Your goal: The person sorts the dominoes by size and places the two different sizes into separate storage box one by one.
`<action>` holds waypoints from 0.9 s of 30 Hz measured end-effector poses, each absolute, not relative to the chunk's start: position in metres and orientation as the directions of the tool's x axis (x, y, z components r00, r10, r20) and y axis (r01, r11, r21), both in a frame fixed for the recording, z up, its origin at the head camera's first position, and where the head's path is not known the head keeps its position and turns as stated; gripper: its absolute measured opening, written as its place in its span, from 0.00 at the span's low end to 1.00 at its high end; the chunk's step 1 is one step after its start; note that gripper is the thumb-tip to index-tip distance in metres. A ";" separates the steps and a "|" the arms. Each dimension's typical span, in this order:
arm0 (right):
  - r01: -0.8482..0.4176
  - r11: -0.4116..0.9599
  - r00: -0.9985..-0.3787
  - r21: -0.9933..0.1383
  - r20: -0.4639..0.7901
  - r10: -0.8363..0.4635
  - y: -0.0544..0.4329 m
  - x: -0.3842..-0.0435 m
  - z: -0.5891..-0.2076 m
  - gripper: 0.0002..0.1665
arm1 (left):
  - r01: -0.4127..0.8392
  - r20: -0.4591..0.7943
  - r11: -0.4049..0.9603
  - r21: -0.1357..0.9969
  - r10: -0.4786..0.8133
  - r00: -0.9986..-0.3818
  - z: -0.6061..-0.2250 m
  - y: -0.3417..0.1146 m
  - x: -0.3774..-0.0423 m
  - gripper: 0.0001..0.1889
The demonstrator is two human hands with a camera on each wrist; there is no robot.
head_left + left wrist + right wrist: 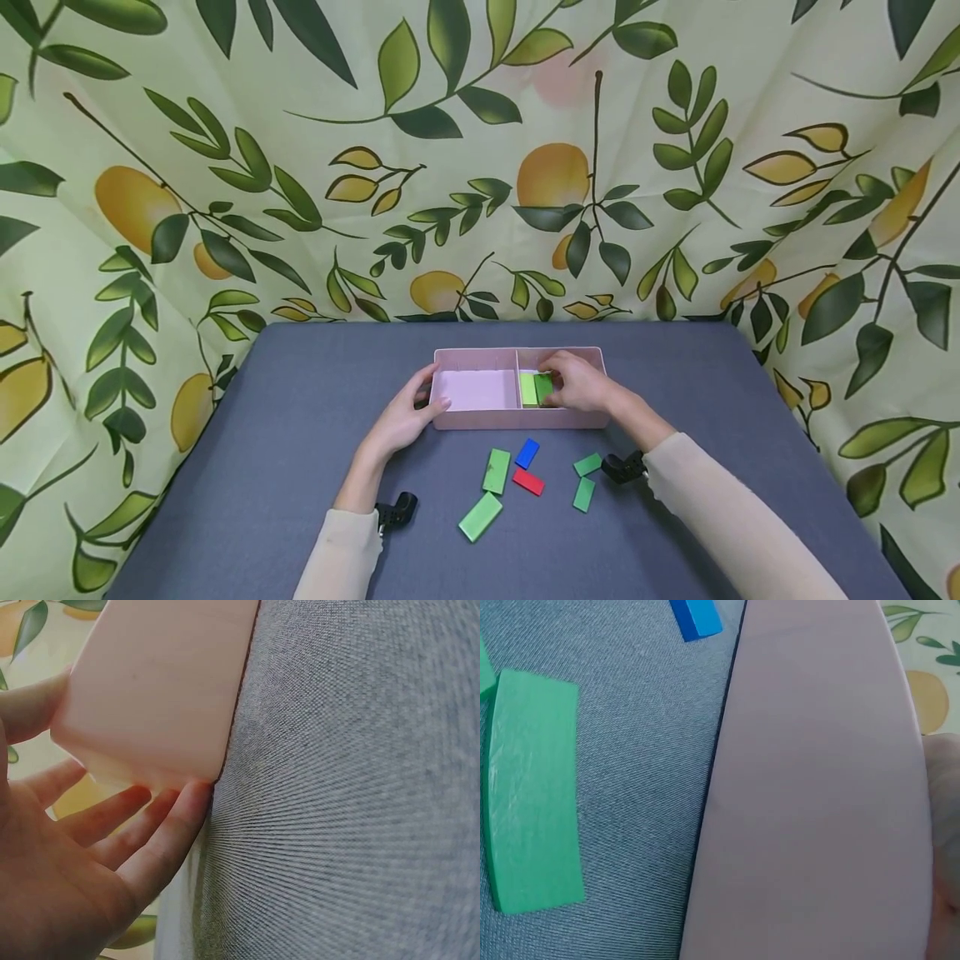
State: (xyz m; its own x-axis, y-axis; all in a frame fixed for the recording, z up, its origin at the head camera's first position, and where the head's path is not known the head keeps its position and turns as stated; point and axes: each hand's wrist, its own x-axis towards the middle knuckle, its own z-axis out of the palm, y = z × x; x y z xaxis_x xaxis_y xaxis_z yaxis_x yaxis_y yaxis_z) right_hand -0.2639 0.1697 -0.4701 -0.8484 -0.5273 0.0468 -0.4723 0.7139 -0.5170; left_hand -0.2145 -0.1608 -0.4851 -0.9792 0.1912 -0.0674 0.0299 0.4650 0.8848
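A pink two-compartment box [480,421] stands on the table. My left hand [399,417] grips its left end; in the left wrist view the thumb is at the rim and the fingertips [196,796] touch the end wall. Inside the right compartment, my right hand [577,382] pinches a dark green block [543,388], its fingertips partly hidden. Beside that block lies a light green block [528,390] in the same compartment. From the right wrist, the box's front wall [810,780] covers most of the hand.
In front of the box lie two light green blocks [496,472], a blue block [527,453], a red block [528,482] and two smaller green blocks [583,494]. A patterned cloth [480,167] hangs behind the grey-blue table [315,358].
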 end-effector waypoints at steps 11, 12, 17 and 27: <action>-0.460 0.696 -0.867 -0.552 0.109 -0.486 0.172 -0.253 -0.450 0.27 | 0.051 -0.047 0.439 0.897 0.210 -0.977 -0.487 -0.162 -0.215 0.38; -0.469 0.685 -0.864 -0.557 0.126 -0.488 0.173 -0.252 -0.448 0.27 | 0.049 -0.049 0.441 0.896 0.208 -0.977 -0.487 -0.162 -0.215 0.38; -0.480 0.653 -0.863 -0.586 0.184 -0.470 0.174 -0.243 -0.439 0.25 | 0.047 -0.051 0.444 0.895 0.207 -0.977 -0.488 -0.162 -0.215 0.38; -0.496 0.668 -0.867 -0.555 0.269 -0.420 0.171 -0.221 -0.422 0.24 | 0.050 -0.050 0.452 0.890 0.206 -0.977 -0.488 -0.163 -0.215 0.38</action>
